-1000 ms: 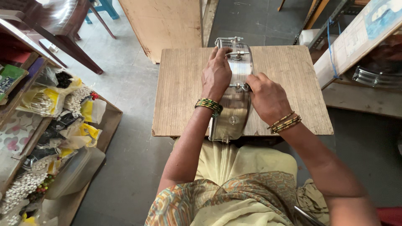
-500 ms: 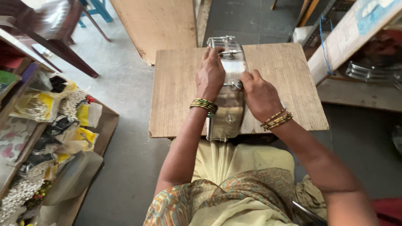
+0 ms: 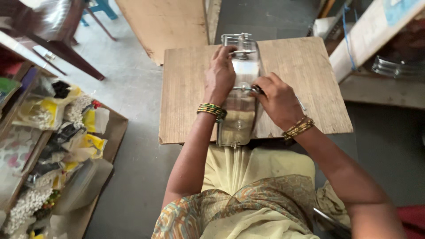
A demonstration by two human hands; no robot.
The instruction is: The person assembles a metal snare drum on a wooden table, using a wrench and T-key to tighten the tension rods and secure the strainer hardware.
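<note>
Metal frame (image 3: 239, 84) unmoved; left hand (image 3: 220, 75) still presses, right hand (image 3: 275, 99) apparently pinches crossbar (image 3: 246, 88).

Your left hand (image 3: 220, 75) covered the left edge of the clear strip (image 3: 239, 93), and your right hand (image 3: 276, 99) hid whatever its fingers pinched (too small to tell); the tray (image 3: 110, 132) of packets ran off-frame.

Wooden board (image 3: 301, 66): matt, rough-grained plywood. Long frame (image 3: 241, 88) at its centre: shiny metal rods over a smooth, glossy clear panel. Bangles (image 3: 212, 109) at the frame's 8 o'clock: glossy beaded bands. Garment (image 3: 248, 194) at 6 o'clock: soft, matt printed cloth. Floor (image 3: 133, 88): dull grey concrete.
</note>
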